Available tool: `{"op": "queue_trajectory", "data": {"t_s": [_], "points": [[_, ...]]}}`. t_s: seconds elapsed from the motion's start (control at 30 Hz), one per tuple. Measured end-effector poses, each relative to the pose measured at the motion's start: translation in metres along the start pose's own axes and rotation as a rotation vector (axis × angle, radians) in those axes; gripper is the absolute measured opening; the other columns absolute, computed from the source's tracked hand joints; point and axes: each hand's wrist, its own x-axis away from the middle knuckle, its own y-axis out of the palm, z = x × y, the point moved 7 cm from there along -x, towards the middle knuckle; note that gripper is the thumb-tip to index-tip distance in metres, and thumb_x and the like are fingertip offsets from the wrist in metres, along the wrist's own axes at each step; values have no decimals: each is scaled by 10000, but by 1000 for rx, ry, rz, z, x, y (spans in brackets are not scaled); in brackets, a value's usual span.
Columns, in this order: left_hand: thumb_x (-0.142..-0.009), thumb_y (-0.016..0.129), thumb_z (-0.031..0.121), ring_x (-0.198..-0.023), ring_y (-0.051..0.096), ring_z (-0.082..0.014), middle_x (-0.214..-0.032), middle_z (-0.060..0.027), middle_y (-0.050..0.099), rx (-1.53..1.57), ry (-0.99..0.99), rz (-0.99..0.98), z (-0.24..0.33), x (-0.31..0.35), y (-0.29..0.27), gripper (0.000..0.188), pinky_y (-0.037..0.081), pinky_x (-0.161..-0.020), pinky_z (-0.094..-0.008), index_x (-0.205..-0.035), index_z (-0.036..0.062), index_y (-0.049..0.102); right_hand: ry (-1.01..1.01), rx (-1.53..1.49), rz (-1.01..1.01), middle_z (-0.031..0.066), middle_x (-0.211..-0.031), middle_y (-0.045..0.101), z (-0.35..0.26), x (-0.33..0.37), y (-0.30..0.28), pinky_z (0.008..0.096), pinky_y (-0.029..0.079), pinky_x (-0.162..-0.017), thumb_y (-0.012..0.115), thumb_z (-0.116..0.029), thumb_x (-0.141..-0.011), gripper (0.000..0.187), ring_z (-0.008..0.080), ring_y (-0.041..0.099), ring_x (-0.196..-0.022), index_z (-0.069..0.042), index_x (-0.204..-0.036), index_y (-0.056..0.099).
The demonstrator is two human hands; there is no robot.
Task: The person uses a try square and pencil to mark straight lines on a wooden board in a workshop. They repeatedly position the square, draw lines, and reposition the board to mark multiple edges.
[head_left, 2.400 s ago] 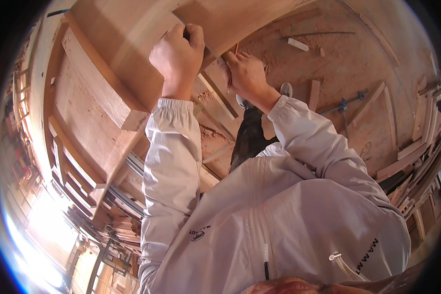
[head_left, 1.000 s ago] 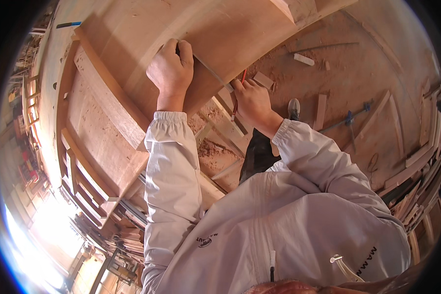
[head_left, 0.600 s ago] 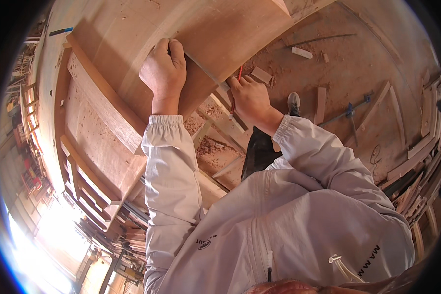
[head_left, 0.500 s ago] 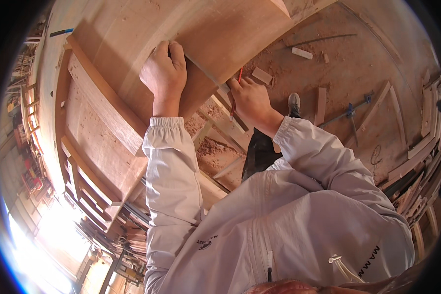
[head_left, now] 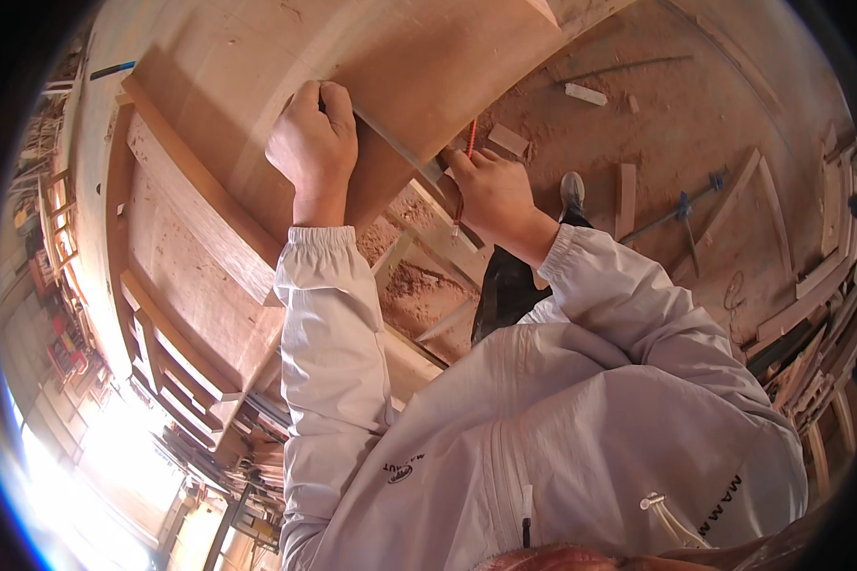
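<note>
A thin, straight metal strip [head_left: 390,137], like a ruler, slants across a large wooden panel [head_left: 428,67] toward the panel's edge. At its upper left end my left hand [head_left: 312,141] is closed in a fist, thumb and forefinger pinched; a small dark spot shows between them. My right hand [head_left: 493,190] is closed at the strip's lower right end, by the panel's edge. A thin red pencil-like stick [head_left: 471,139] passes through its fingers, with its other end showing below the hand. My fingers hide how the strip's right end is held.
A curved wooden rail [head_left: 195,190] stands on the panel at left. A blue-and-black tool [head_left: 112,70] lies at far left. Sawdust and offcuts, including a pale block [head_left: 586,93], litter the floor. A long clamp [head_left: 681,211] lies right of my shoe [head_left: 571,190]. Stacked timber [head_left: 824,314] lines the right.
My view has turned slightly. The red stick in my right hand has tilted a little and reaches slightly higher. Both hands keep about the same places at the strip.
</note>
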Motion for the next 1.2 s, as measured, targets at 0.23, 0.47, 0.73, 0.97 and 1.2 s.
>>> {"op": "queue_trajectory", "data": {"t_s": [0.23,0.47,0.73,0.97,1.2], "points": [[-967,641,270,-580,682,-364,-702,-126,715,-10,-7,42,5,-1,-2,300,525,-513,-467,-728,96,697,-86,-132,210,63,-806,705,-19,12,-46,424,569,-600,789,-272,-923,206,292,719,-726,-121,-1031,700],[-950,656,258,-533,658,-364,-627,-124,673,-13,1,63,9,-2,-3,329,505,-481,-465,-663,99,633,-176,-166,279,48,-860,710,-32,-1,-55,400,555,-599,804,-191,-885,182,272,716,-747,-117,-1004,688],[-945,660,242,-508,654,-349,-604,-118,662,-25,44,92,11,-2,-4,329,496,-457,-450,-650,103,621,-215,-148,267,33,-880,710,-33,-1,-50,377,557,-617,795,-125,-820,216,259,710,-752,-111,-1004,684],[-941,659,233,-505,652,-345,-607,-114,664,3,42,95,9,-2,-4,318,493,-454,-445,-654,99,624,-250,-197,308,34,-898,721,-34,-2,-52,363,554,-621,808,-120,-798,246,248,703,-738,-108,-1018,699],[-957,639,251,-554,671,-365,-657,-135,687,5,7,50,6,-1,-2,288,514,-498,-463,-713,103,673,-246,-211,310,28,-888,716,-34,-3,-52,362,549,-607,824,-121,-783,255,245,697,-725,-109,-1006,700]]}}
